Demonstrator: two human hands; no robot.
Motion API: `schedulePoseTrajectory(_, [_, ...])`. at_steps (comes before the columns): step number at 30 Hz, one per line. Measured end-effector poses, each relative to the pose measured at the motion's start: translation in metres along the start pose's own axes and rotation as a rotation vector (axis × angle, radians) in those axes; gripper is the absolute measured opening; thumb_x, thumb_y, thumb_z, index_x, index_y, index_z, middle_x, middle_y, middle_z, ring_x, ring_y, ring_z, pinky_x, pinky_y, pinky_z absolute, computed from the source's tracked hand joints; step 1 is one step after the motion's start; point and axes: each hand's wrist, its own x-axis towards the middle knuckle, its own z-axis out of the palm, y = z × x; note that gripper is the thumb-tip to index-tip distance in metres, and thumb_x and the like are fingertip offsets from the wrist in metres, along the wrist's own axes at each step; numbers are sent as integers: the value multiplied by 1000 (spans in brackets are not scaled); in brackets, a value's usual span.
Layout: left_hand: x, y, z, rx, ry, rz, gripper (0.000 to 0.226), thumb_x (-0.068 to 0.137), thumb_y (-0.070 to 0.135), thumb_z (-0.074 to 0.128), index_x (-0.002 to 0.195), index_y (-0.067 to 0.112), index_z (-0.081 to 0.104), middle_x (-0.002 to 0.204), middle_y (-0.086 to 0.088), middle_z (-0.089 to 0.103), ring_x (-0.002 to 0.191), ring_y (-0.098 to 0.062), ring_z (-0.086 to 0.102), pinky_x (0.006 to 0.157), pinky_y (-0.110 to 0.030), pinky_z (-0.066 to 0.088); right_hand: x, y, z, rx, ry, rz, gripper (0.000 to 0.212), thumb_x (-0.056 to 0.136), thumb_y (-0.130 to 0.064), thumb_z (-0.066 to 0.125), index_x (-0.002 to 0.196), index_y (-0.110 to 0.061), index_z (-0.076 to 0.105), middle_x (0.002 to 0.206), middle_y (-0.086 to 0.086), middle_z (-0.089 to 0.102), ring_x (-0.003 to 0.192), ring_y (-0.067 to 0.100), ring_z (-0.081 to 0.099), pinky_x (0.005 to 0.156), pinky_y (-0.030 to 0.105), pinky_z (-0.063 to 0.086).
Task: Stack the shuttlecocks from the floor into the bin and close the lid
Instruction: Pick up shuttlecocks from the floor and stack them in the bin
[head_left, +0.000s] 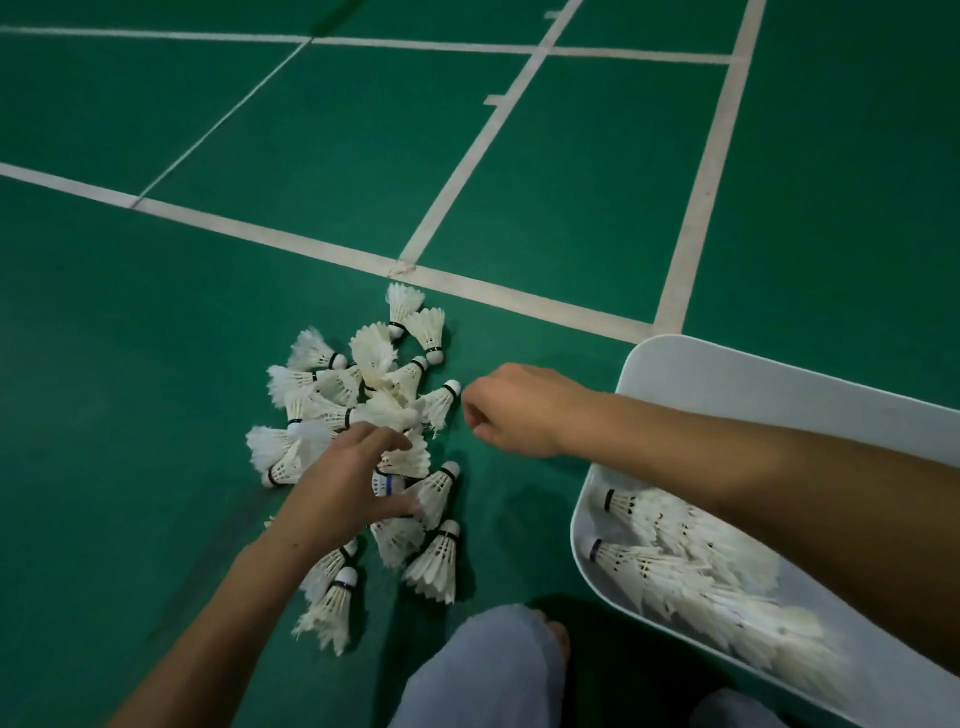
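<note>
1. The step in hand looks like gathering: a loose heap of white feather shuttlecocks (363, 415) lies on the green court floor (156, 364), just inside a white court line (519, 296), in front of the person's knee (483, 665).
2. The left hand (348, 488) is spread over the near middle of the heap, fingers splayed and reaching down among the feathers. Its grip is wide open; a shuttlecock with a blue band (387, 484) sits between thumb and fingers, but whether it is held I cannot tell.
3. The right hand (514, 410) hangs just beside the far right edge of the heap, close to a shuttlecock with a black-banded cork (441, 402). Its fingers are curled under, the grip mostly closed; what, if anything, is inside is hidden.
4. The white plastic bin (727, 374) stands on the floor to the right, under the right forearm. It already holds rows of nested shuttlecocks (675, 561) lying on their sides. No lid shows.
5. Roughly as many remain on the floor as lie binned, so the task seems about midway.
6. The next move calls for pinching a shuttlecock by its cork, nesting it cork-first into another, then carrying the stack to the bin without crushing feathers.
</note>
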Motion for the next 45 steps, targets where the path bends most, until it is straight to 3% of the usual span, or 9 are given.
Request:
schedulePoseTrajectory(5, [11, -6, 1, -13, 252, -69, 57, 73, 49, 90, 118, 24, 63, 112, 8, 54, 91, -14, 59, 75, -35, 56, 49, -6, 12, 43, -28, -14, 16, 93, -13, 58, 100, -13, 72, 102, 10, 71, 95, 31, 68, 83, 50, 60])
schedulePoseTrajectory(8, [17, -11, -2, -20, 364, -163, 58, 75, 41, 92, 119, 24, 57, 116, 3, 51, 88, -16, 59, 71, -40, 59, 66, -8, 19, 85, -23, -5, 21, 99, -13, 59, 117, -18, 69, 126, 10, 58, 110, 31, 60, 94, 48, 56])
schedulePoseTrajectory(13, [32, -18, 5, -23, 235, -219, 73, 79, 52, 86, 139, 34, 48, 126, -2, 58, 103, -23, 63, 78, -37, 55, 86, -2, 28, 82, -141, 38, 51, 97, -3, 60, 138, -34, 61, 156, 11, 34, 137, 39, 40, 107, 55, 48])
schedulePoseTrajectory(21, [66, -19, 6, -43, 232, -504, 79, 85, 76, 65, 134, 15, 61, 99, -1, 75, 84, -19, 71, 71, -42, 62, 107, 14, 37, 38, -182, 35, 39, 97, -12, 65, 132, -30, 64, 137, 4, 51, 126, 31, 51, 104, 50, 50])
schedulePoseTrajectory(26, [76, -24, 9, -156, 210, -589, 50, 88, 58, 75, 111, 13, 73, 74, 11, 65, 72, -17, 71, 72, -46, 64, 109, 12, 34, -34, -100, 22, 22, 92, -8, 68, 108, -24, 70, 115, 1, 65, 102, 26, 65, 88, 45, 59])
schedulePoseTrajectory(29, [71, -22, 9, -244, 251, -562, 22, 89, 48, 75, 86, 27, 71, 75, 7, 73, 68, -19, 73, 68, -52, 64, 106, 12, 29, -55, -45, 40, 20, 91, 0, 68, 102, -18, 70, 103, 2, 69, 91, 25, 68, 82, 44, 61])
schedulePoseTrajectory(35, [49, 4, -9, -268, 434, -364, 21, 95, 53, 69, 90, 33, 70, 83, 11, 73, 71, -9, 71, 61, -46, 63, 81, 15, 9, 90, 170, 54, 7, 89, -11, 71, 88, -17, 70, 99, 0, 66, 92, 19, 66, 72, 30, 52])
schedulePoseTrajectory(40, [41, 50, -47, -358, 548, -170, 23, 96, 50, 71, 94, 27, 74, 78, 15, 73, 65, -5, 72, 54, -42, 61, 18, 9, -35, 314, 354, 45, 5, 80, -29, 78, 80, -26, 74, 122, -4, 68, 115, 17, 62, 103, 38, 49])
schedulePoseTrajectory(45, [30, 107, -78, -473, 604, 21, 18, 95, 37, 76, 98, 20, 75, 81, 12, 75, 68, -5, 71, 58, -37, 60, -62, 1, -54, 596, 641, 138, 9, 78, -30, 80, 74, -29, 73, 127, -17, 65, 119, 8, 59, 103, 35, 48])
